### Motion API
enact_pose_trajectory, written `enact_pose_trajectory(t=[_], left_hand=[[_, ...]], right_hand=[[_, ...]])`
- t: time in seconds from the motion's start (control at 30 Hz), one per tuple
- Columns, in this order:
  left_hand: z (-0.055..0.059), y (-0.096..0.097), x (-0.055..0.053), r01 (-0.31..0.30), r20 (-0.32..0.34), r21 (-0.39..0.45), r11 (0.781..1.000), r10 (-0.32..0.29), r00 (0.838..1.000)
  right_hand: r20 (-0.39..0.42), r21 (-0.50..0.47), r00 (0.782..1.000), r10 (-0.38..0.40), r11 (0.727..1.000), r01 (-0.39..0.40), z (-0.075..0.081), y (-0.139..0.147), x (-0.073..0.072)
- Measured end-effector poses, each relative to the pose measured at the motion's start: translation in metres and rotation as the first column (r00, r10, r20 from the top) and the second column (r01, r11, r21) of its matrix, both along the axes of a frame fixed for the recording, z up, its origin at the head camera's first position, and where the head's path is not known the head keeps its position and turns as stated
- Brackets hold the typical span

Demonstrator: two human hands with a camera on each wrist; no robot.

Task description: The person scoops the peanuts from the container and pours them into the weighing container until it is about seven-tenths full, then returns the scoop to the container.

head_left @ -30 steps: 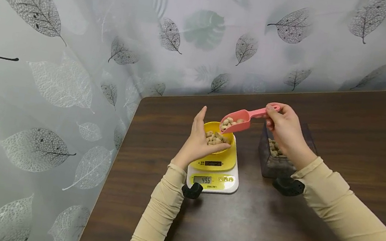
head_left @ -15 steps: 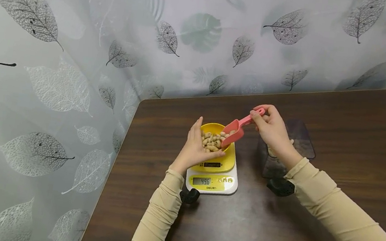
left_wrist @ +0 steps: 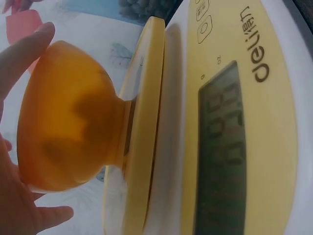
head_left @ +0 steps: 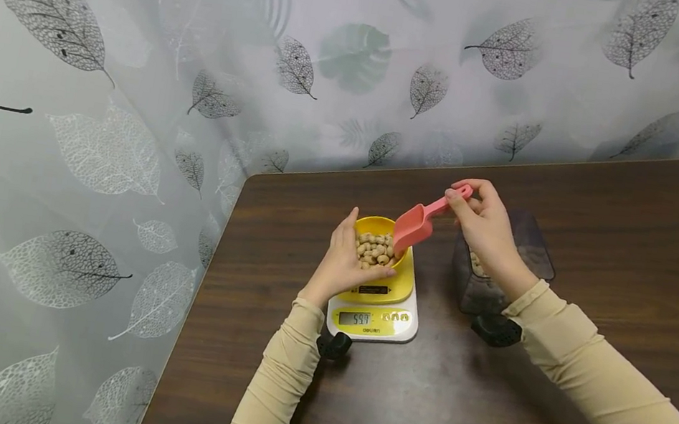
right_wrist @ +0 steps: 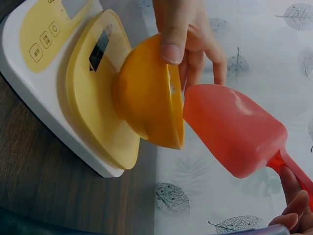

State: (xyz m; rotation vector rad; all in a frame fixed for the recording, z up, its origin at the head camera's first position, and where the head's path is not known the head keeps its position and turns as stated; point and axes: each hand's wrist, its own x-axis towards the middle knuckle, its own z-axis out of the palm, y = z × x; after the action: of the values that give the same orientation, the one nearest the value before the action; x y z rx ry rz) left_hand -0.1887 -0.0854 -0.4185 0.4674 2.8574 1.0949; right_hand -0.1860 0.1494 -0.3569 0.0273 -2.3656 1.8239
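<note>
My left hand [head_left: 342, 259] is cupped round the side of a small yellow bowl [left_wrist: 71, 122], thumb at the near rim and fingers at the left. The bowl holds peanuts in their shells [head_left: 376, 252] and stands on the platform of a yellow and white kitchen scale [head_left: 371, 323]. My right hand [head_left: 488, 227] grips the handle of a pink scoop [head_left: 413, 228] between thumb and fingers. The scoop tilts down with its lip right at the bowl's right rim, and no peanuts show in it. In the right wrist view the scoop's underside [right_wrist: 234, 127] faces the camera.
A dark see-through plastic bin [head_left: 532, 250] with more peanuts stands right of the scale, partly hidden under my right forearm. All stands on a dark brown wooden table [head_left: 416, 411]. A leaf-patterned covering [head_left: 361, 56] rises behind and to the left.
The scoop has moved left and down to the bowl and tipped, and its peanuts have gone into the bowl. The scale's display has changed from 49.6 to a higher figure in the fifties.
</note>
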Motion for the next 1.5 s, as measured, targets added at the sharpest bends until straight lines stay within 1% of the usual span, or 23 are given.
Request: enact_pose_trajectory(t=[0.13,0.27,0.4,0.43,0.53,0.6,0.67,0.73,0.77,0.83,0.9,0.97,1.03,1.13,1.3,1.37,1.4,1.5], left_hand=[[0.003,0.002,-0.001,-0.005,-0.03,-0.046,0.999,0.004,1.0],[0.01,0.007,-0.004,-0.019,-0.074,-0.073,0.997,0.013,0.997],[0.018,0.015,-0.006,0.005,-0.096,-0.067,0.998,-0.012,0.995],[0.02,0.018,-0.006,0.017,-0.097,-0.066,0.998,-0.024,0.995],[0.024,0.027,-0.007,0.052,-0.101,-0.067,0.996,-0.059,0.993],[0.027,0.033,-0.007,0.071,-0.102,-0.069,0.995,-0.078,0.992],[0.03,0.039,-0.007,0.089,-0.099,-0.073,0.993,-0.096,0.99],[0.033,0.046,-0.008,0.115,-0.103,-0.076,0.99,-0.123,0.987],[0.035,0.05,-0.008,0.13,-0.101,-0.07,0.989,-0.136,0.985],[0.039,0.058,-0.008,0.165,-0.104,-0.061,0.984,-0.17,0.98],[0.043,0.068,-0.008,0.203,-0.108,-0.052,0.978,-0.207,0.972],[0.047,0.077,-0.007,0.232,-0.114,-0.056,0.971,-0.237,0.965],[0.049,0.086,-0.006,0.254,-0.122,-0.07,0.965,-0.261,0.958],[0.049,0.098,-0.004,0.283,-0.137,-0.109,0.953,-0.297,0.945],[0.042,0.113,0.0,0.328,-0.12,-0.138,0.935,-0.344,0.931],[0.039,0.117,0.001,0.341,-0.103,-0.139,0.93,-0.357,0.929],[0.037,0.118,0.002,0.347,-0.098,-0.143,0.927,-0.362,0.927],[0.033,0.121,0.004,0.352,-0.09,-0.164,0.922,-0.369,0.925]], right_hand=[[0.003,-0.001,1.0,-0.012,1.0,0.012,0.003,0.002,0.001],[-0.005,-0.034,0.999,-0.039,0.999,0.038,0.011,0.008,0.001],[-0.048,-0.137,0.997,-0.058,0.989,0.051,0.018,0.019,0.002],[-0.062,-0.181,0.996,-0.063,0.982,0.051,0.018,0.022,0.003],[-0.098,-0.261,0.99,-0.098,0.963,0.07,0.02,0.033,0.005],[-0.113,-0.324,0.986,-0.122,0.943,0.08,0.02,0.04,0.007],[-0.119,-0.364,0.982,-0.144,0.927,0.092,0.02,0.046,0.009],[-0.118,-0.419,0.98,-0.161,0.903,0.097,0.019,0.053,0.011],[-0.117,-0.458,0.979,-0.166,0.884,0.095,0.018,0.057,0.011],[-0.113,-0.506,0.977,-0.183,0.857,0.102,0.018,0.064,0.013],[-0.108,-0.561,0.974,-0.199,0.821,0.106,0.018,0.07,0.014],[-0.112,-0.602,0.971,-0.209,0.792,0.101,0.018,0.077,0.015],[-0.114,-0.62,0.97,-0.217,0.778,0.101,0.017,0.082,0.016],[-0.108,-0.633,0.969,-0.224,0.767,0.107,0.013,0.088,0.018],[-0.042,-0.627,0.969,-0.244,0.761,0.164,0.001,0.092,0.022],[-0.017,-0.613,0.969,-0.247,0.768,0.185,-0.005,0.094,0.025],[-0.01,-0.614,0.97,-0.244,0.767,0.187,-0.007,0.095,0.026],[0.007,-0.605,0.974,-0.225,0.775,0.183,-0.014,0.099,0.031]])
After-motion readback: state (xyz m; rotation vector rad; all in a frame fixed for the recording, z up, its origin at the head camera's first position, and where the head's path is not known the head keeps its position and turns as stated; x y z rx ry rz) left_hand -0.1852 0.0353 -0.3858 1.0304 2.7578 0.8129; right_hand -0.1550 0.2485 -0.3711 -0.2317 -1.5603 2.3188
